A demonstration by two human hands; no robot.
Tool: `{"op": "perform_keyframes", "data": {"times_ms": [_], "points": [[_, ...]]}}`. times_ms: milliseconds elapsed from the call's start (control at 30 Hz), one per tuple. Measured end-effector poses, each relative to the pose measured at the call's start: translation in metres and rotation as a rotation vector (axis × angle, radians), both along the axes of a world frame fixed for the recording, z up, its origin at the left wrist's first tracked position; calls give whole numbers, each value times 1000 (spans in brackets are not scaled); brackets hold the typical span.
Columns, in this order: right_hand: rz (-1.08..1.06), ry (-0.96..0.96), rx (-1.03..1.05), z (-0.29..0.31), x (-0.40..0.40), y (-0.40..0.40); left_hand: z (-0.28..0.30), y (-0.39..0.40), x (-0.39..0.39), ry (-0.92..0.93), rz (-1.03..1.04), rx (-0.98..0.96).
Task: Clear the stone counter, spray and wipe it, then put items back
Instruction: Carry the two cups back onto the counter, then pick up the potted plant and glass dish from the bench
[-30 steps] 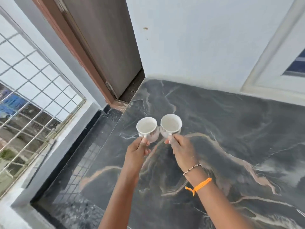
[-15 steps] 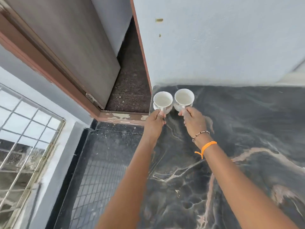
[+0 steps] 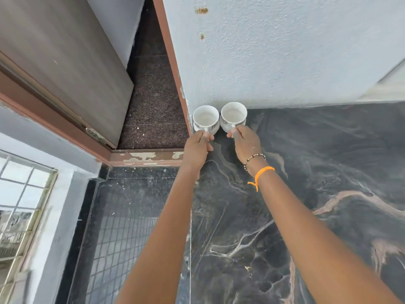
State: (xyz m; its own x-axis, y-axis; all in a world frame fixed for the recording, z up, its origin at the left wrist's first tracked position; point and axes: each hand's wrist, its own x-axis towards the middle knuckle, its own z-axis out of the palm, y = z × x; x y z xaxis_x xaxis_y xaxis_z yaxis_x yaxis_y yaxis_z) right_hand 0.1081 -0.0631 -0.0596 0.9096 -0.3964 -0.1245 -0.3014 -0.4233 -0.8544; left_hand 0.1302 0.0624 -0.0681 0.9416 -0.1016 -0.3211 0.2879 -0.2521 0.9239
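At the far left you see a barred window (image 3: 20, 216), then a brown door (image 3: 65, 62) standing ajar above a dark speckled floor (image 3: 153, 102). Your left hand (image 3: 197, 148) reaches to the back left corner of the dark veined stone worktop (image 3: 317, 172) and pinches the handle of the left cup (image 3: 206, 120), fingers curled round it. That white cup stands upright in the corner, close against the pale wall (image 3: 274, 51) and just beside the brown door frame (image 3: 173, 69). The right cup (image 3: 233, 117), also white and upright, touches or nearly touches the first and sits against the wall too. Your right hand (image 3: 246, 143) grips its handle between thumb and curled fingers. A beaded bracelet (image 3: 254, 157) and an orange thread (image 3: 260, 174) circle your right wrist.
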Motion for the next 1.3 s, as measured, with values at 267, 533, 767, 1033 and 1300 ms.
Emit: {"op": "perform_keyframes", "data": {"times_ms": [267, 533, 767, 1033, 1300], "points": [[-100, 18, 230, 9, -35, -14, 9, -13, -33, 69, 193, -8], [-157, -2, 359, 36, -142, -75, 49, -79, -157, 233, 159, -151], [-245, -116, 432, 80, -281, -188, 102, -212, -264, 152, -49, -226], [-484, -229, 483, 97, -454, -345, 116, -383, -410, 217, -275, -306], [-763, -337, 470, 102, -565, -470, 119, -523, -504, 213, -545, -282]]}}
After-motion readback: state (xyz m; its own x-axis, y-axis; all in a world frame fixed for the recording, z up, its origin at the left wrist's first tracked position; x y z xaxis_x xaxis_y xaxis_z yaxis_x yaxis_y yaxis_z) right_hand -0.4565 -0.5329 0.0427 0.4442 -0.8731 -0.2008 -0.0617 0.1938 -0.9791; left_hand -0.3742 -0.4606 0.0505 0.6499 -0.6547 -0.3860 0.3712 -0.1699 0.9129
